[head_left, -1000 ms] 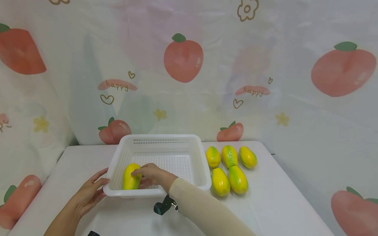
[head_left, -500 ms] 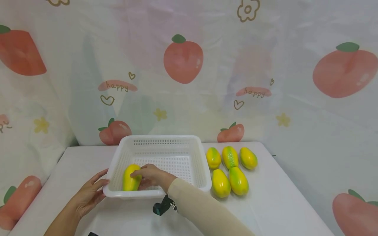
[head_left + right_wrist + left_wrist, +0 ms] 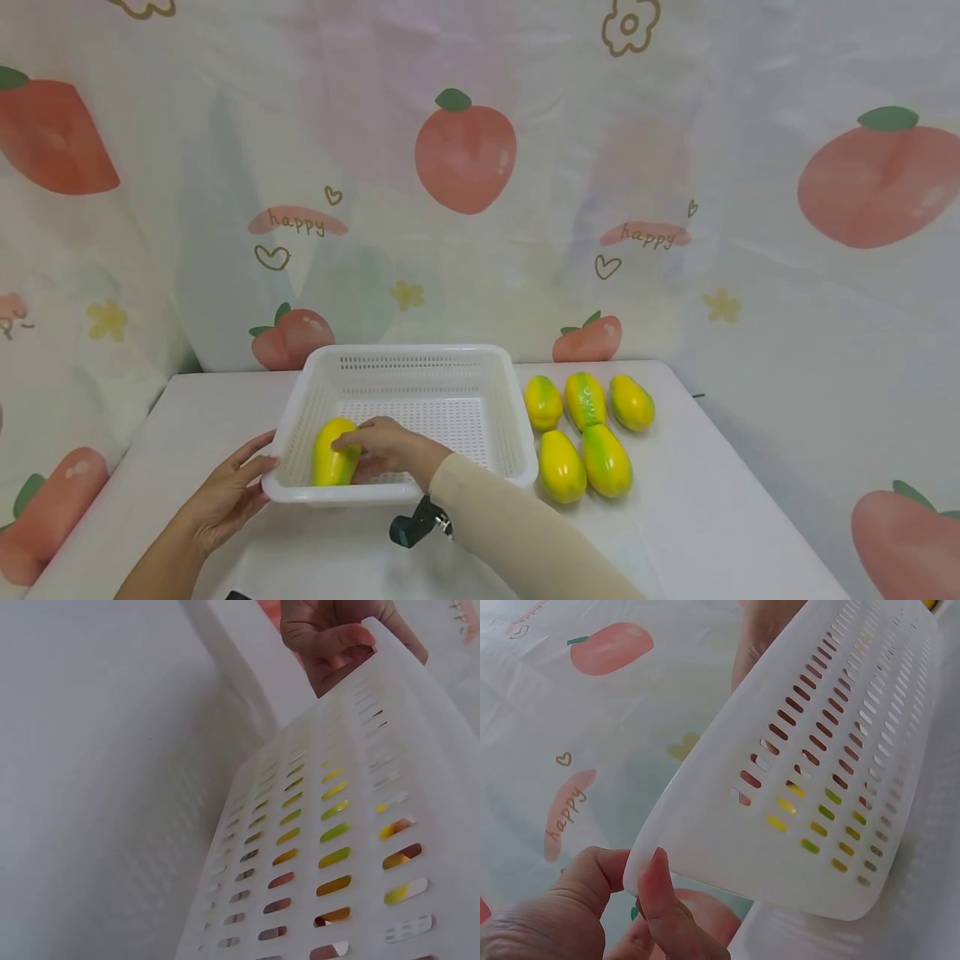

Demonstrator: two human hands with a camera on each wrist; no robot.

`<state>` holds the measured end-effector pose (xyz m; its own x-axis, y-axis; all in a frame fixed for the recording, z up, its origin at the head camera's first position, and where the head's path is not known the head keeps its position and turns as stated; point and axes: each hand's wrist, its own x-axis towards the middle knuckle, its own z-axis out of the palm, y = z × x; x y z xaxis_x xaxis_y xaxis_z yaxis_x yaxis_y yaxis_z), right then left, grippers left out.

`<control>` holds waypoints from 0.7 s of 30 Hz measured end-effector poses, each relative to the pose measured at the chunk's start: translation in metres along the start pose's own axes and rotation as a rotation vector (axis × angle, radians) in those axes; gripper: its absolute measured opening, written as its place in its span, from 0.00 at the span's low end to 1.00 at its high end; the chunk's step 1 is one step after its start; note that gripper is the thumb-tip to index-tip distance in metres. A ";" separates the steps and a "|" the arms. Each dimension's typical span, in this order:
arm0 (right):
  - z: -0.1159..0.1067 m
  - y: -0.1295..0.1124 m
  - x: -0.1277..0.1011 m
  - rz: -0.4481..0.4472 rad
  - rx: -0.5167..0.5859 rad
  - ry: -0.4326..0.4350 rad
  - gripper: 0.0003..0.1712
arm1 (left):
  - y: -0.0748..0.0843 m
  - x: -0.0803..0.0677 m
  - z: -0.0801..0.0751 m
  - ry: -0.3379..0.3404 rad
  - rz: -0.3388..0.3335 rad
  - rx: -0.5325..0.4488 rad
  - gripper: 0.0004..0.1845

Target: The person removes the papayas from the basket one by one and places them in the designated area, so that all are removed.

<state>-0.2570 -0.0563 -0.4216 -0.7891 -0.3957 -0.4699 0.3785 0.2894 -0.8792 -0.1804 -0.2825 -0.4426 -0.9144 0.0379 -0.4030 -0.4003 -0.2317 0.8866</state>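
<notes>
A white perforated plastic basket stands on the table, tilted toward me in the wrist views. Inside its near left corner lies a yellow-green papaya. My right hand reaches over the front rim and holds that papaya, thumb on top and the other fingers along its right side, partly hidden. At the basket's left corner, my left hand pinches the rim; the left wrist view shows the thumb on the outer wall. Through the slots of the basket wall, yellow and green show in the right wrist view.
Several more papayas lie grouped on the white table, just right of the basket. A fruit-printed cloth hangs close behind the table's back edge. A dark wrist-camera mount sits below my right wrist, in front of the basket.
</notes>
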 end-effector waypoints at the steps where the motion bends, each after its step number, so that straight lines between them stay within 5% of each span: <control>1: -0.001 0.000 0.000 -0.005 0.004 -0.004 0.30 | 0.000 0.000 0.000 0.004 -0.001 0.000 0.15; 15: -0.017 0.000 -0.003 -0.102 0.100 -0.089 0.23 | -0.001 0.000 0.003 0.001 0.014 -0.006 0.14; 21: -0.028 0.002 -0.009 -0.136 0.137 -0.100 0.27 | -0.001 -0.001 0.001 -0.014 0.032 -0.013 0.15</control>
<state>-0.2631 -0.0282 -0.4169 -0.7881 -0.5094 -0.3456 0.3391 0.1093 -0.9344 -0.1788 -0.2813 -0.4430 -0.9275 0.0438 -0.3712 -0.3702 -0.2451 0.8961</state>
